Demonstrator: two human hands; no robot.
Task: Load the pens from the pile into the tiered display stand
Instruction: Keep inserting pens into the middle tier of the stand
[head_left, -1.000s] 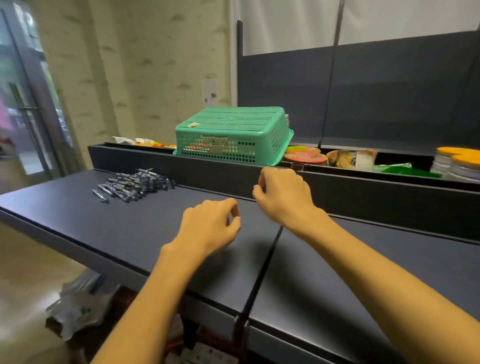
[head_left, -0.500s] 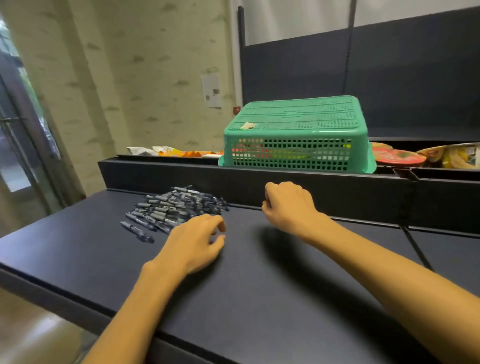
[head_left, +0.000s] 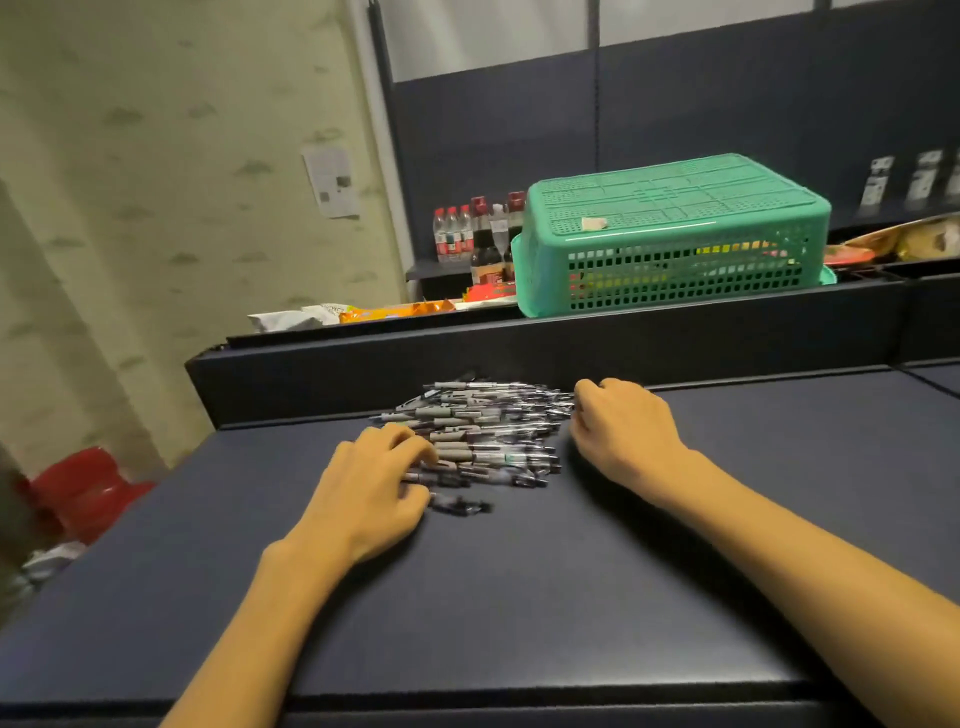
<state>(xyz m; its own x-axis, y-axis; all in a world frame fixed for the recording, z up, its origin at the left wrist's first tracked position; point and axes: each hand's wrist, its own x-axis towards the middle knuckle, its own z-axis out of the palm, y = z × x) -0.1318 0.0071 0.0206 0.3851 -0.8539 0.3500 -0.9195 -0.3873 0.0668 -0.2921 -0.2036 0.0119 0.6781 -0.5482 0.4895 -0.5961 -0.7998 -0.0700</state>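
Dark counter (head_left: 519, 597) bears pen pile (head_left: 483, 431); hands flank it, fingers curled, grasp unclear

I can read no text: the notice (head_left: 332, 179) on the wall and the bottle labels (head_left: 457, 244) are too blurred.

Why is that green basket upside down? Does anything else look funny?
The green basket sits upside down on the ledge, its bottom facing up, with colourful things showing through its holes. A small scrap lies on top. The pens lie in a messy heap, with one pen strayed by the left hand.
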